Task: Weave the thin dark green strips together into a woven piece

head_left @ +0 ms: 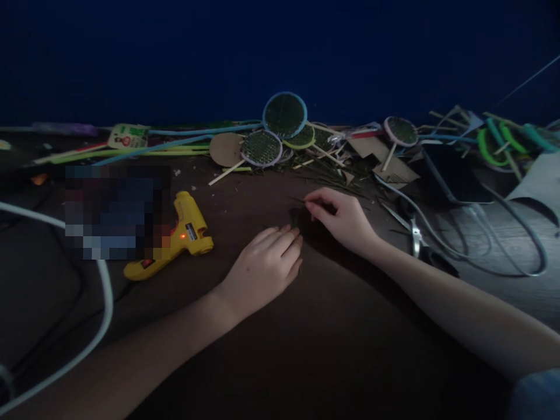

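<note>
My left hand (pixel 266 265) lies palm down on the dark table (pixel 332 350), fingers together and stretched toward a small dark piece (pixel 296 220) that its fingertips touch. My right hand (pixel 339 216) is just right of it, thumb and forefinger pinched on a thin dark strip (pixel 297 200) that runs off to the left. The strip and the dark piece are hard to make out in the dim light.
A yellow glue gun (pixel 175 236) with a lit orange lamp lies to the left. Small round woven fans (pixel 284 115) on sticks, cardboard pieces (pixel 396 169) and green strips pile at the back. Scissors (pixel 420 245) and grey cables (pixel 503 233) lie to the right, a white cable (pixel 102 291) to the left.
</note>
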Demonstrator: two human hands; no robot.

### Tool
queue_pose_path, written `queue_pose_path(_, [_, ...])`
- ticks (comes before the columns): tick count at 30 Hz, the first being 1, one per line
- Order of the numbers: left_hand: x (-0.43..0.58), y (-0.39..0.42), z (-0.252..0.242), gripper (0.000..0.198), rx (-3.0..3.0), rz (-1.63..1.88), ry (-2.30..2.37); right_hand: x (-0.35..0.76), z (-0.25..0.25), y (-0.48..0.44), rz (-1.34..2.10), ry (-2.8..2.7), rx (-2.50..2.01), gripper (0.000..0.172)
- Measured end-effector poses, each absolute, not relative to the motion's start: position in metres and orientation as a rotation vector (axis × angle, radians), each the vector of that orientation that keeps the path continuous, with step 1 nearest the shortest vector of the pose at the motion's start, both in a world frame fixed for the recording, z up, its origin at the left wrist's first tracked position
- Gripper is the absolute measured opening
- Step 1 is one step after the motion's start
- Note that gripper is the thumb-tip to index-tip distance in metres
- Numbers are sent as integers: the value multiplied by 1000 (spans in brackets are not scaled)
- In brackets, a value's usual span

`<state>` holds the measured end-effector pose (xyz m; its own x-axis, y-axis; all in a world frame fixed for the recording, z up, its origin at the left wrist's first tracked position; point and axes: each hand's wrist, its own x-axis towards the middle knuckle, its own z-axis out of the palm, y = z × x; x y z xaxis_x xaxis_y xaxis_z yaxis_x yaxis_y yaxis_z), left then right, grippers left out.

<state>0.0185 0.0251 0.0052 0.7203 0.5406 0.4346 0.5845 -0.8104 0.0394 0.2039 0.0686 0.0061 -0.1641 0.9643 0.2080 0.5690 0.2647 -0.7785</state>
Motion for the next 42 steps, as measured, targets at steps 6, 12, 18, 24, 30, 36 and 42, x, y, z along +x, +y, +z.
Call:
queue_pose_path(6, [18,27,5,23,-2855,-674,-938,206,3,72,815,-1721,-1315,24])
queue_pose_path(12, [14,31,5,22,-2863,-673,-917,208,4,73,878,-1724,-1312,13])
queue_pose_path(18, [14,32,4,23,-2783,-591,-806,212,17,72,1020,-1678,-1316,16])
queue_pose_path(24, [14,32,5,26,-2770,-568,-726,218,29,73,1021,-1785,-1400,30])
queue_pose_path(30, [13,33,3,24,-2797,-630,-781,230,38,76,1118,-1960,-1469,32])
queue_pose_path(36, [12,34,3,24,-2835,-685,-800,235,42,77,990,-2297,-1513,11])
queue_pose_path(42, [13,35,4,23,-2819,-722,-788,234,35,79,1001,-2376,-1554,17])
